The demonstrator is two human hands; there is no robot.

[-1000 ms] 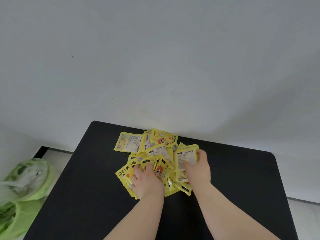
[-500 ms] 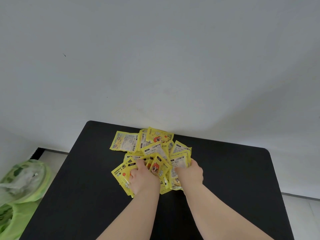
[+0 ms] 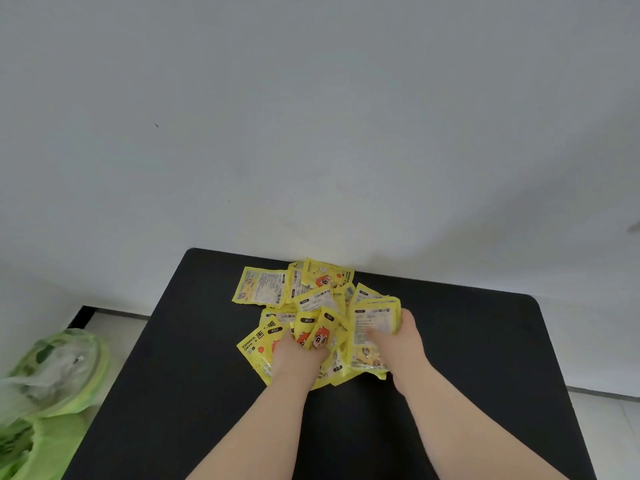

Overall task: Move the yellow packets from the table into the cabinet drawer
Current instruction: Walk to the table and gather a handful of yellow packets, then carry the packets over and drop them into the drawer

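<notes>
**Q:** Where are the yellow packets (image 3: 322, 301), & what has hold of them?

**A:** Loose overlapping heap on the black bench (image 3: 467, 348), toward its far edge by the white wall (image 3: 311, 133).
- Right grip (image 3: 407, 337): thumb flat on the face of a small stack, fingers wrapped round its right edge, i.e. clamping several pkts at once.
- Left grip (image 3: 298, 355): dug into the heap's near side, seemingly curled round a few pkts; fingertips hidden.
- Cabinet drawer: not in view.

**Q:** Material & shape?

**A:** Flat rectangular sachets in glossy film w/ sealed margins. One side has a cartoon face, the other small text; one reads HAND WARMER. Bench top is matt & smooth w/ rounded corners. A green bag (image 3: 52, 368) of thin crinkled plastic sits lower down, left of the bench.

**Q:** How will they handle?

**A:** Judged light, limp & slick against each other, so a stack squeezed at one end only will prob. fan out or shed pkts. Best hold is approx. mid-stack across the short width, thumb on top & fingers beneath, or a scoop from both sides w/ both grips. Prob. not fragile. The stray pkts at the heap's far left likely need a second pass.
</notes>
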